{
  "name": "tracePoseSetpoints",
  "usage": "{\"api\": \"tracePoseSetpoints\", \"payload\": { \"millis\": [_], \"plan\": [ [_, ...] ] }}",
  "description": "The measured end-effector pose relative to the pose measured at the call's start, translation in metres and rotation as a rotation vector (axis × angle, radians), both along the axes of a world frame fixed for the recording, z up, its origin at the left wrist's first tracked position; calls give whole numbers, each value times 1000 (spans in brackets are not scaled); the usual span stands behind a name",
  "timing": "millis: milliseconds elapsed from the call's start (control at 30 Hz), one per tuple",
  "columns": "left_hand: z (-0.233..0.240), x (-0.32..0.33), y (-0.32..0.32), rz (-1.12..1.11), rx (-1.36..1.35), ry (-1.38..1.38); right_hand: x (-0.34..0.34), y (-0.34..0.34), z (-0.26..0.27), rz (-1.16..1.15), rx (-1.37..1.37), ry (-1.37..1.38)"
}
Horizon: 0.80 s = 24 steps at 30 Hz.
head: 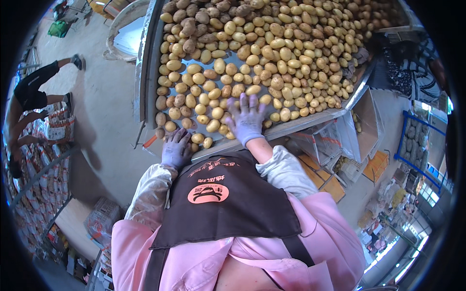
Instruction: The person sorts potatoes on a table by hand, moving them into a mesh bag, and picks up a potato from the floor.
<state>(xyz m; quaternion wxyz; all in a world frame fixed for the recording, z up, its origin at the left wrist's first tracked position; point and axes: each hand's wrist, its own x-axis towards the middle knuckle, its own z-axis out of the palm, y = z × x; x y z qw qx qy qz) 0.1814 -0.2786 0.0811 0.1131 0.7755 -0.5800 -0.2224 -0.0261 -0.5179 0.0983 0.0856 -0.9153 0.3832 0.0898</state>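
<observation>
Yellow potatoes (pixel 285 54) cover much of a metal sorting table (pixel 233 58), with browner, dirtier ones at its upper left. My right hand (pixel 247 118), in a pale purple knit glove, lies with fingers spread over potatoes near the table's front edge. At the lower left corner my left hand (pixel 177 148), in a matching glove with darkened fingers, rests beside a few potatoes, its fingers slightly bent. Whether its fingertips touch a potato is unclear. Neither palm can be seen.
A raised metal side wall (pixel 145 69) borders the table on the left. Plastic-lined boxes (pixel 333 138) stand below the front right edge. A co-worker (pixel 418 69) is at the right side. Another person (pixel 29 91) bends over packed sacks (pixel 54 127) at far left. A round tub (pixel 127 32) stands behind the wall.
</observation>
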Motion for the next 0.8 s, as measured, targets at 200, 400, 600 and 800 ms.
{"api": "tracePoseSetpoints", "payload": {
  "millis": [200,400,600,800],
  "plan": [
    [6,39,34,385,-101,83,-17,-102,-5,148,120,162],
    [34,73,-120,350,-429,62,137,-121,-12,136,173,-9],
    [21,104,-249,300,-399,41,125,-59,-25,109,383,-37],
    [-39,97,-213,239,-62,-247,-156,-151,-5,-758,475,-1149]
  ]
}}
